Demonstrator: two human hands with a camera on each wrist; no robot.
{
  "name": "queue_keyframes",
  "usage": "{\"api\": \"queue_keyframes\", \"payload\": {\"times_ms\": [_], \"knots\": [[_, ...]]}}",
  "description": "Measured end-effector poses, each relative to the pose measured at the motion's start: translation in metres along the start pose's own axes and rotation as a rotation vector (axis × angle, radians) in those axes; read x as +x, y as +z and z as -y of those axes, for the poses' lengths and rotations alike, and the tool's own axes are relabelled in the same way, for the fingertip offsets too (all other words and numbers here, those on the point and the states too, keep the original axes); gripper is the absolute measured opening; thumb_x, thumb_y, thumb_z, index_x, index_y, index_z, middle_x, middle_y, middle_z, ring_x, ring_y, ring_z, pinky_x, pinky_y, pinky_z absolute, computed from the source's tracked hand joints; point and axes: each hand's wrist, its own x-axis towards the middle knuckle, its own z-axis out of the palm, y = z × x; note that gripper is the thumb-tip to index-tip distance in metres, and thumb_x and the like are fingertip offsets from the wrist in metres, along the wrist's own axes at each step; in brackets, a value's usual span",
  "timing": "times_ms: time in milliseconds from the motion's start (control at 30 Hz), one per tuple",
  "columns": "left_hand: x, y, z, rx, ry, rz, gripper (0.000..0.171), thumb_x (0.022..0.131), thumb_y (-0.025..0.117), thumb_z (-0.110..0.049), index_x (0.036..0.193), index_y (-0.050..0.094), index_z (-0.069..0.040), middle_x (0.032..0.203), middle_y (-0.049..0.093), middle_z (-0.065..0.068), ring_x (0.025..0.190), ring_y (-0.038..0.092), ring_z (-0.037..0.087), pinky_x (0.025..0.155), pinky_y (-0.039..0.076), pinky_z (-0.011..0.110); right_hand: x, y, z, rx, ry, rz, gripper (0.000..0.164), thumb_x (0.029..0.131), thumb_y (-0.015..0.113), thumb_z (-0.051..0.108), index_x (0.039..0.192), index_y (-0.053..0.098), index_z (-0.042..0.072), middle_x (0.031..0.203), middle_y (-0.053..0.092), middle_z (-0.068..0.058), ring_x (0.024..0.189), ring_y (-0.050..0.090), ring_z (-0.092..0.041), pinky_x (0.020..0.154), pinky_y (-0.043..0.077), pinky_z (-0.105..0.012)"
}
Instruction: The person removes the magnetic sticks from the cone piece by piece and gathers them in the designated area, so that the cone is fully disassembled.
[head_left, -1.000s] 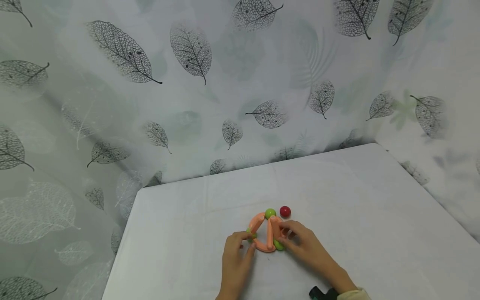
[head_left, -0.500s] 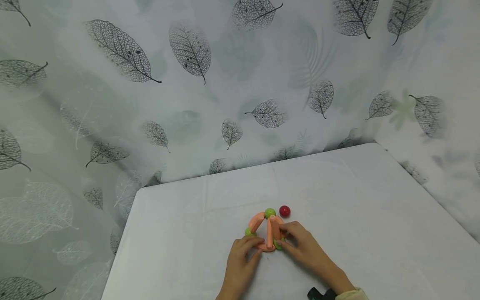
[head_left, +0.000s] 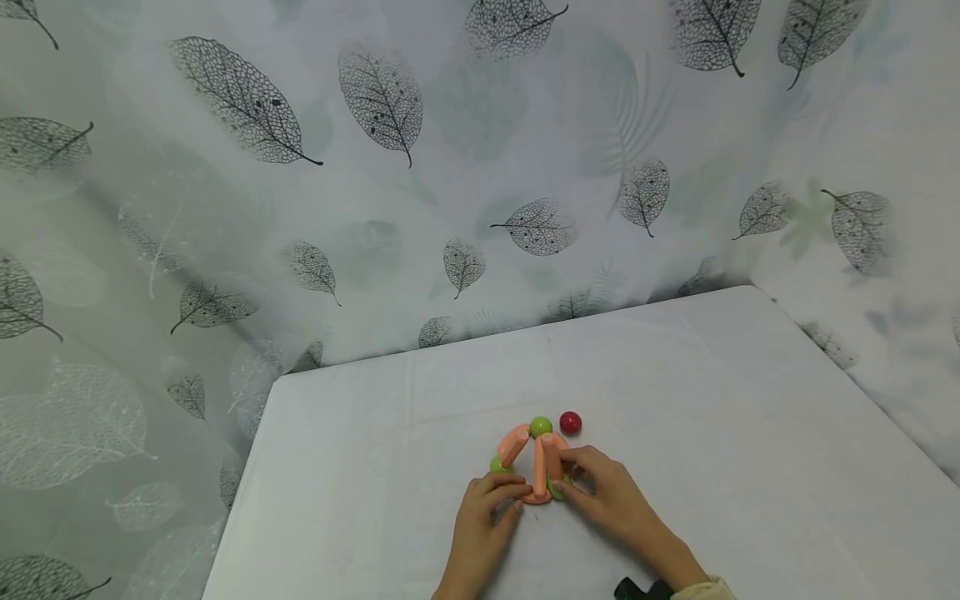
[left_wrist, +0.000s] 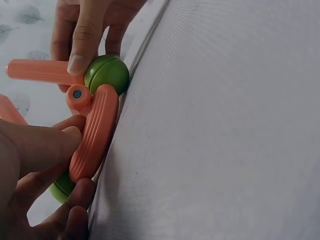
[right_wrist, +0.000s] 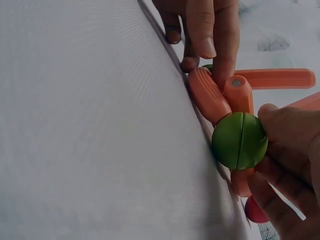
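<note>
Orange rods and green balls form a ring-like build on the white table. My left hand pinches the curved orange magnetic rod on the near side, thumb on its inner face. My right hand grips the near-right green ball between thumb and fingers. That ball meets an end of the curved rod. Straight orange rods lean inside the ring and slope upward. Another green ball joins the ring at the back; a third green ball is at the left, partly behind my left fingers.
A red ball lies just behind the ring, apart from it. The white cloth-covered table stretches around the build, with a leaf-patterned curtain behind. A black wrist device is at my right sleeve.
My left hand has moved right, from the left green ball to the near curved rod, uncovering that ball. My right hand stays nearly in place at the near-right green ball.
</note>
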Motion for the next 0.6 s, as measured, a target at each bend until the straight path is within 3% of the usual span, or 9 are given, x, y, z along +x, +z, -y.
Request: {"api": "queue_keyframes", "payload": {"times_ms": [600], "knots": [[-0.0010, 0.0001, -0.0015, -0.019, 0.028, -0.025, 0.027, 0.087, 0.078, -0.005, 0.106, 0.081, -0.024, 0.116, 0.073, -0.009, 0.099, 0.058, 0.008, 0.086, 0.049, 0.028, -0.0016, -0.0034, 0.0085, -0.069, -0.003, -0.029, 0.048, 0.071, 0.092, 0.000, 0.113, 0.072, 0.012, 0.098, 0.074, 0.005, 0.082, 0.070, -0.010, 0.075, 0.056, -0.020]]}}
